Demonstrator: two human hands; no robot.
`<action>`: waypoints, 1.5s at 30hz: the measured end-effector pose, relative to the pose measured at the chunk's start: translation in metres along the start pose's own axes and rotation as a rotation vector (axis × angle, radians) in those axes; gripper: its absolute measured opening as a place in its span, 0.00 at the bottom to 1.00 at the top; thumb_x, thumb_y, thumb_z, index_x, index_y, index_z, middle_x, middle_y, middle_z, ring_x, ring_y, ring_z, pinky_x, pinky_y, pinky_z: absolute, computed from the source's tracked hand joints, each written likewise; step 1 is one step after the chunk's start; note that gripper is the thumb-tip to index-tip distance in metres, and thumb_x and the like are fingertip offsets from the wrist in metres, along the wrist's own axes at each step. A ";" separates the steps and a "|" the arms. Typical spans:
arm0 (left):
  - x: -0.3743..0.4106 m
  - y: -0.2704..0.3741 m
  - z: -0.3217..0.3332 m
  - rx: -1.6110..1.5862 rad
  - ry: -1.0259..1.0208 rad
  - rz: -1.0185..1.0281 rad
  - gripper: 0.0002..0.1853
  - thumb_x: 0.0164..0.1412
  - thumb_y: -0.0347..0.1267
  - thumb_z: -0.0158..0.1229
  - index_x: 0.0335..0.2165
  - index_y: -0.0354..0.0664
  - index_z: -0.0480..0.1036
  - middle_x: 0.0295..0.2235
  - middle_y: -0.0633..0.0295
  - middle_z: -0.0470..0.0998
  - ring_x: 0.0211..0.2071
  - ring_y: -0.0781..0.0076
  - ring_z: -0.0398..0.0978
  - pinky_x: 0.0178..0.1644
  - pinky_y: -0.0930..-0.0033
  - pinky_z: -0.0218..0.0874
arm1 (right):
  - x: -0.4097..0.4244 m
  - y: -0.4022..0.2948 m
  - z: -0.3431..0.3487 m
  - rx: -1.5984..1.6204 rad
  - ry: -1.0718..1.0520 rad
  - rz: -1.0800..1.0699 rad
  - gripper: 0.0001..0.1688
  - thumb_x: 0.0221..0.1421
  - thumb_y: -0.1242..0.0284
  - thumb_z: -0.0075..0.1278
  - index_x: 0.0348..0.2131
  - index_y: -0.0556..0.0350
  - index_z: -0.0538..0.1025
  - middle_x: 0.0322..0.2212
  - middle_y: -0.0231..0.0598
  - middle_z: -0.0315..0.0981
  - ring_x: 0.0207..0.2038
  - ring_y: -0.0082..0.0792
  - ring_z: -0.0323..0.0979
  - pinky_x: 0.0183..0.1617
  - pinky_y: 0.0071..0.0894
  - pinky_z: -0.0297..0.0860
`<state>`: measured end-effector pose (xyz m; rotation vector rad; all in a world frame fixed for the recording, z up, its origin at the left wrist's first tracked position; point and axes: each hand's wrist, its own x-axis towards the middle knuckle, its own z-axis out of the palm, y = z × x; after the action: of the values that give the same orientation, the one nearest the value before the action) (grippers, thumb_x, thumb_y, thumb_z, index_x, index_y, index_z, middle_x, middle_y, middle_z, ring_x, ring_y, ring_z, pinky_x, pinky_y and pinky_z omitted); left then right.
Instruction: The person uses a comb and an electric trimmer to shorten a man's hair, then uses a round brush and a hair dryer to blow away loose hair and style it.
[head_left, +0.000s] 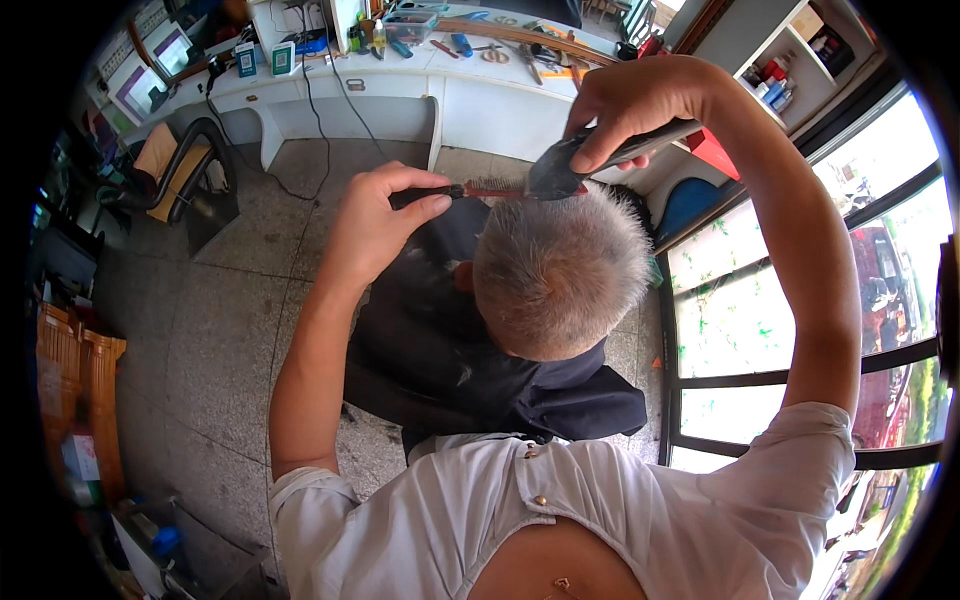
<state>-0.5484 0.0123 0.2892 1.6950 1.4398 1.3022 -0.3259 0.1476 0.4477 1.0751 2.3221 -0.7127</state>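
A seated person's head with short grey hair is right in front of me, above a black barber cape. Between thumb and fingers, my left hand grips the dark handle of a comb. The comb's reddish toothed part lies across the front edge of the hair. My right hand is wrapped around a black hair clipper, its head pressed down at the comb. The clipper covers much of the comb's far end, and its blade is hidden from me.
Beyond the person runs a white counter with combs, scissors and bottles. A black cord hangs in front of it. An armchair stands at the left, a wooden bench lower down. Glass panes line the right side.
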 end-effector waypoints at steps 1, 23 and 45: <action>0.000 0.002 0.000 0.012 0.006 -0.001 0.10 0.51 0.23 0.63 0.36 0.35 0.79 0.28 0.66 0.75 0.32 0.78 0.71 0.39 0.75 0.62 | 0.003 -0.004 0.000 -0.010 -0.003 -0.011 0.31 0.46 0.53 0.61 0.36 0.65 0.77 0.19 0.38 0.73 0.20 0.25 0.72 0.24 0.22 0.70; 0.010 -0.004 0.006 -0.016 -0.017 -0.077 0.11 0.52 0.25 0.63 0.37 0.36 0.79 0.30 0.65 0.77 0.33 0.76 0.72 0.41 0.73 0.61 | 0.003 0.033 -0.007 0.113 -0.050 0.022 0.28 0.45 0.55 0.63 0.36 0.62 0.77 0.19 0.36 0.73 0.20 0.25 0.72 0.24 0.23 0.71; 0.026 -0.001 0.011 0.035 -0.076 -0.079 0.10 0.52 0.26 0.63 0.36 0.34 0.79 0.29 0.65 0.76 0.32 0.76 0.72 0.39 0.74 0.61 | -0.001 0.062 -0.007 0.262 -0.076 0.085 0.27 0.44 0.61 0.65 0.37 0.66 0.78 0.19 0.35 0.74 0.19 0.23 0.71 0.22 0.21 0.70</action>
<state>-0.5396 0.0394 0.2924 1.6743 1.4778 1.1641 -0.2776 0.1858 0.4381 1.2280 2.1462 -1.0270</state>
